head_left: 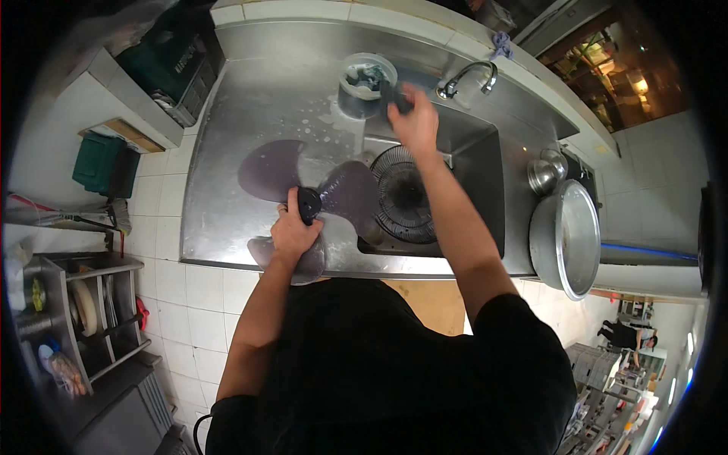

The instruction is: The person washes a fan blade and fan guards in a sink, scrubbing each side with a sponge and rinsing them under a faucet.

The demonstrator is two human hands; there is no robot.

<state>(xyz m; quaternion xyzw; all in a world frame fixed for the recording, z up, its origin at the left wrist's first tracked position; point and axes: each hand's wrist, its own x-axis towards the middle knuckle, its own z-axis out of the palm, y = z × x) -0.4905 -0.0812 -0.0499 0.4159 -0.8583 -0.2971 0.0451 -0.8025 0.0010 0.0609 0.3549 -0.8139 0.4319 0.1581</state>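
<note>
My left hand (294,232) grips the black hub (309,203) of a purplish translucent fan blade (347,189), which lies on the steel counter and reaches over the sink's edge. My right hand (417,125) is raised beside a plastic tub (356,102), its fingers closed on a dark pad (390,98) that is blurred by motion. Suds and something dark green show inside the tub. A round black fan grille (402,193) rests in the steel sink (481,189).
A curved faucet (478,68) stands behind the sink. To the right are a large metal basin (576,241) and small steel bowls (542,176). Wet spots mark the steel counter (227,106). A shelf rack (95,318) stands at left; another person (626,335) is far off at right.
</note>
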